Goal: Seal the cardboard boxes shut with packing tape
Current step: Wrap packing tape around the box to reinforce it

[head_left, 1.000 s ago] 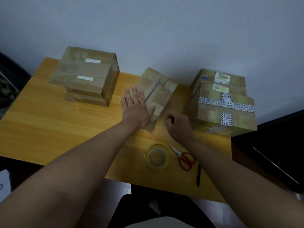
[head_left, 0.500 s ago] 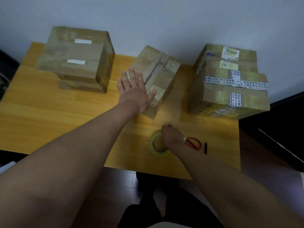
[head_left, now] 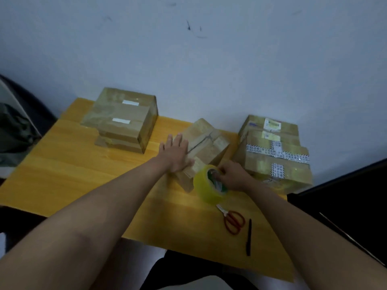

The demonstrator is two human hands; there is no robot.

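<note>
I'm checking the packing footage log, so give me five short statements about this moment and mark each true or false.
1. The right hand holds the roll of tape. True.
2. The left hand grips the scissors. False: it lies flat on the middle box; the scissors lie on the table.
3. The scissors have red handles. True.
4. The pen lies on top of the middle box. False: it lies on the table beside the scissors.
5. The right-hand box carries printed tape in a cross. True.
</note>
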